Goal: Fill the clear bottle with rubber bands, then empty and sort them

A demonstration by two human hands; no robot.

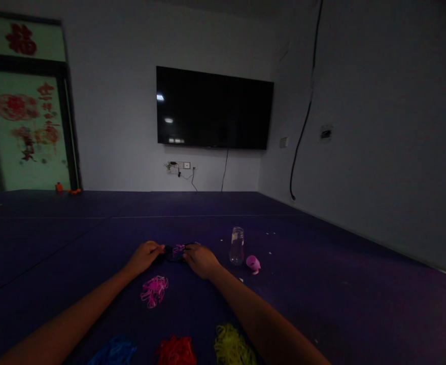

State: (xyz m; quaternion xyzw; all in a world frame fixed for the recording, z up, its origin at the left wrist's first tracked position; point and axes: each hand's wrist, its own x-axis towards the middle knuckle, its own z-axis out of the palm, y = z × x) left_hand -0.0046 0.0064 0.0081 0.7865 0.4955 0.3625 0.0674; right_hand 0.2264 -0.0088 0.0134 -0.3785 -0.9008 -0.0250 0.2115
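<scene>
A small heap of dark rubber bands mixed with pink-purple ones point(177, 249) lies on the dark purple surface between my two hands. My left hand point(145, 257) is closed at the heap's left side, thumb and fingers pinching dark strands. From the right, my right hand point(203, 260) reaches in with bent fingers closed on dark strands at the heap's other edge; its fingertips are partly hidden. Nearer to me, below my left hand, is a loose pile of pink rubber bands point(155, 291). Right of my right hand stands a clear bottle point(237, 247), uncapped, with a pink cap point(253, 263) beside it.
Along the near edge lie piles of blue bands point(115, 351), red bands point(177, 351) and yellow-green bands point(233, 345). Small white scraps dot the purple surface point(340, 284) around the bottle. A television point(215, 109) hangs on the far wall; a glass door point(25, 126) is at left.
</scene>
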